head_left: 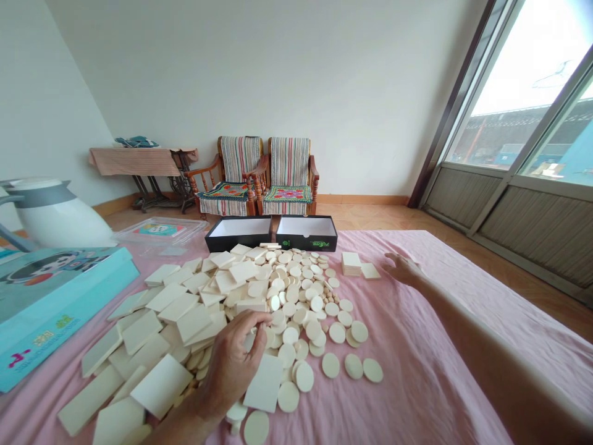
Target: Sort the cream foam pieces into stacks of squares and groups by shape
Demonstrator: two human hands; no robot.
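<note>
**Cream discs [301,327] and flat tiles [162,386] on pink cloth [417,377]**

Left hand [234,368] curled, palm down, fingertips at the near edge of the discs; any grip cannot be told. Right hand [403,269] open, fingers spread, arm extended, right of the discs beside a small tile stack [351,264]. Smooth round discs lie in a loose heap; matte rectangular tiles overlap left of it. Beyond the discs stand two open black boxes [238,233] with white interiors; left lie a teal printed box [60,309] and white jug [55,213].

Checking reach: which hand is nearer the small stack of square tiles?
Right. The right hand sits just right of the stack, not touching; the left hand is far off, down among the discs.
</note>
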